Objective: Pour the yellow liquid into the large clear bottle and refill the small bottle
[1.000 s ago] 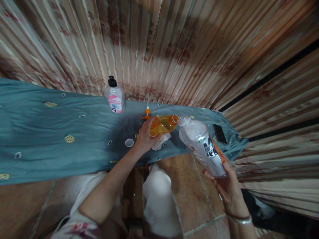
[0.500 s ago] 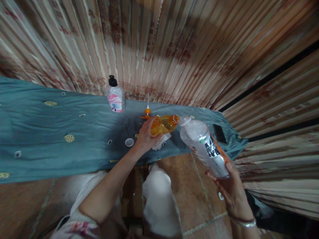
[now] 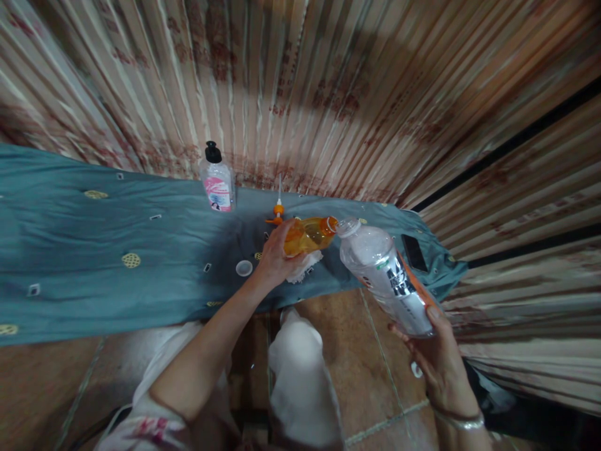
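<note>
My left hand (image 3: pixel 275 257) grips a small orange bottle (image 3: pixel 310 234), tipped so its open neck points right. A crumpled white tissue (image 3: pixel 304 267) sits under that hand. My right hand (image 3: pixel 434 354) holds a large clear plastic bottle (image 3: pixel 385 274) with a black, white and orange label by its base. That bottle leans left, and its open mouth almost touches the orange bottle's neck. Both bottles hang over the front edge of a surface covered with a teal cloth (image 3: pixel 94 250).
On the cloth stand a clear pump bottle with a pink label (image 3: pixel 216 181), an orange pump head with its tube (image 3: pixel 278 210), a small white cap (image 3: pixel 243 268) and a dark phone (image 3: pixel 414 252). Striped curtains hang behind. Brown floor tiles lie below.
The large clear bottle has tipped slightly further and its mouth has stayed at the orange bottle's neck. My right hand has slid a little lower and to the right.
</note>
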Action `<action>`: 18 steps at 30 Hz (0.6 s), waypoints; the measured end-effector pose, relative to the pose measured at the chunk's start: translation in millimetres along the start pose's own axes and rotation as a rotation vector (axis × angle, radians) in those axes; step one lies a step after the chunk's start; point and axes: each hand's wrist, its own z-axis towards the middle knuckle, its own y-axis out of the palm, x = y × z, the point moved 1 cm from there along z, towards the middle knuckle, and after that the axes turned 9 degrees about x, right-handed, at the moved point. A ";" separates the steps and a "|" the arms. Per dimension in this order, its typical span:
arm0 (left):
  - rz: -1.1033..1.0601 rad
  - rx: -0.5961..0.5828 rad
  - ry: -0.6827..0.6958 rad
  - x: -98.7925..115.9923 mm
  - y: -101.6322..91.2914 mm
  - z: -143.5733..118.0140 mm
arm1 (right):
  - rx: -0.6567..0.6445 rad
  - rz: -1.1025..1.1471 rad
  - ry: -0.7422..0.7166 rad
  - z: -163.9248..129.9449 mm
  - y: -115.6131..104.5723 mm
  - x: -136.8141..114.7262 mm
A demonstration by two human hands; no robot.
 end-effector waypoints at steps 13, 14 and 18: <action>0.017 -0.005 -0.015 0.5 0.3 0.1 | 0.057 -0.010 0.016 4.3 -2.0 2.1; 0.012 -0.007 -0.016 0.5 0.1 0.2 | 0.059 -0.007 0.024 3.5 -1.6 1.3; 0.000 -0.008 -0.008 0.8 -0.1 0.2 | 0.062 -0.008 0.035 -1.4 1.3 -2.4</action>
